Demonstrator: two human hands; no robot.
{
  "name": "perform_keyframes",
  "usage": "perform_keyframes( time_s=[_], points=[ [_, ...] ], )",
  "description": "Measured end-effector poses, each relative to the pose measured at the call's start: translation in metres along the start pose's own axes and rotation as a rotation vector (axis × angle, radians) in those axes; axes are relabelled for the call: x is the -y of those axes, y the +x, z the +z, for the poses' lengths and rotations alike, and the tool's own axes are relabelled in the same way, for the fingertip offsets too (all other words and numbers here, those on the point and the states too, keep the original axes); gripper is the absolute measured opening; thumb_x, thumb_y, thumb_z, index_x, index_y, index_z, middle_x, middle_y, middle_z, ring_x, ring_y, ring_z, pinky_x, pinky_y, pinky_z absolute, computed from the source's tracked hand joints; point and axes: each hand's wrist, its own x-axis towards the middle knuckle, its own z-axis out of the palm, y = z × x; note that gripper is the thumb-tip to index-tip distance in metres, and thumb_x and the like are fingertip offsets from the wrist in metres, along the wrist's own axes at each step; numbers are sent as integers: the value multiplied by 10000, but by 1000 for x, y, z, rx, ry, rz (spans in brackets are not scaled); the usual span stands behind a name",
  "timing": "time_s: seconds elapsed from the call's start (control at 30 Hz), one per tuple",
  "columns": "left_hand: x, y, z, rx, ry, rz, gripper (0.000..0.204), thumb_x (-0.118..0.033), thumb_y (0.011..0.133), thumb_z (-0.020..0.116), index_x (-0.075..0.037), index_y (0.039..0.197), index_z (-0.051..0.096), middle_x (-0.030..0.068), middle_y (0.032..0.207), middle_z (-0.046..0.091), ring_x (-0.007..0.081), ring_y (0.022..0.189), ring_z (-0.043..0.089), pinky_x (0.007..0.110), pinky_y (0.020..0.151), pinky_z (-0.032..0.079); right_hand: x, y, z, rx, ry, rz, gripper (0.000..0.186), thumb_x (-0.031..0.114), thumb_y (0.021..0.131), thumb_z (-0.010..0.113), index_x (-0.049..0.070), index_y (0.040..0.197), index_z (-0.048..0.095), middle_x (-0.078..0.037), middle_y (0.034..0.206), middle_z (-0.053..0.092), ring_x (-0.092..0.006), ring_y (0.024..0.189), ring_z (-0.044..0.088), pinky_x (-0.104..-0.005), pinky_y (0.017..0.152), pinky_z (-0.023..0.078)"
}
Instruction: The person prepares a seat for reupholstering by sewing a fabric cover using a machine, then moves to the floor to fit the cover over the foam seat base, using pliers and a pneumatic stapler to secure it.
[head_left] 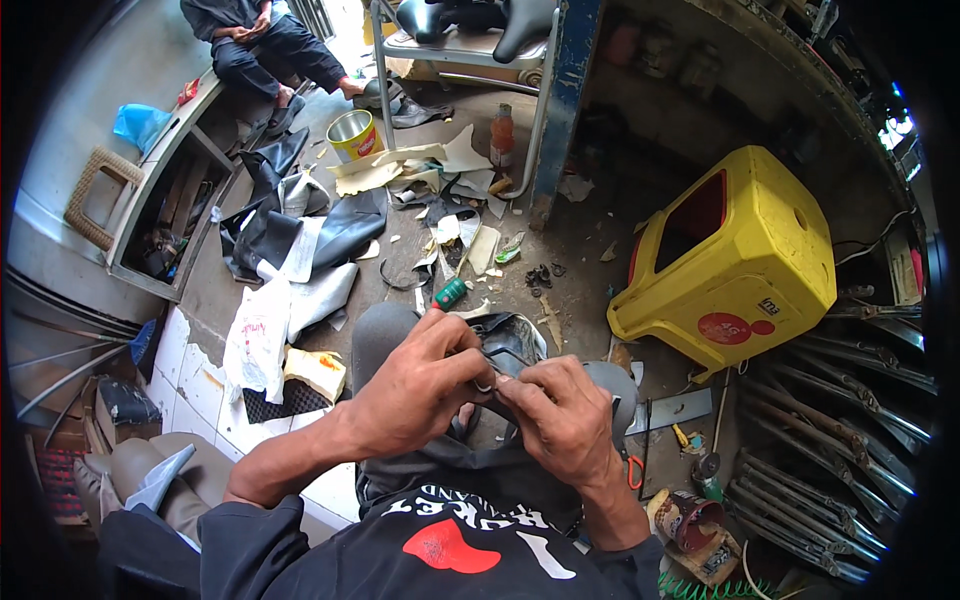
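Observation:
My left hand (425, 375) and my right hand (562, 410) meet above my lap, fingertips pinched close together. Whatever lies between the fingers is small and mostly covered by them, so I cannot make it out. A ring shows on a finger of the left hand. Just beyond the hands, between my knees, is a crumpled dark, shiny piece of material (508, 338); I cannot tell whether the fingers touch it. A green spool (451, 293) appears right past the left hand's fingertips.
Black sheet scraps (345, 225) and pale offcuts litter the floor ahead. A yellow plastic stool (745, 255) lies tipped at right, near stacked metal parts (830, 440). A yellow tin (353, 135) and a bottle (502, 135) stand farther off. Another person (262, 45) sits at far left.

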Motion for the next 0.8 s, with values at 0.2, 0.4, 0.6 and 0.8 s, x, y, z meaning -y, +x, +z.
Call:
perform_keyframes(
  time_s=[0.2,0.4,0.6,0.8],
  points=[
    [18,-8,5,260,-168,-138,303,-12,800,779,1,1045,602,158,1035,556,383,1003,597,455,888,506,-5,3,-2,-16,11,97,202,72,828,773,78,1007,680,-57,977,662,-271,844,674,-387,659,558],
    [24,-14,3,153,-95,-87,417,-44,795,811,-34,1189,674,139,1075,629,342,1045,633,417,885,527,-8,12,-11,-7,16,102,272,94,845,799,58,1105,724,-108,979,708,-307,853,706,-402,686,566],
    [21,-19,23,-61,-168,-146,194,-20,780,804,-47,963,748,119,1012,665,310,969,649,408,842,540,-6,12,-11,282,60,131,374,166,829,804,64,1169,688,-85,958,682,-294,877,673,-419,759,557],
    [29,-23,36,-191,-73,138,253,65,723,741,-33,955,723,109,1074,696,309,982,649,401,832,549,13,14,-15,269,-73,217,335,178,801,827,82,1096,704,-68,863,674,-279,794,670,-410,686,531]
  ],
)
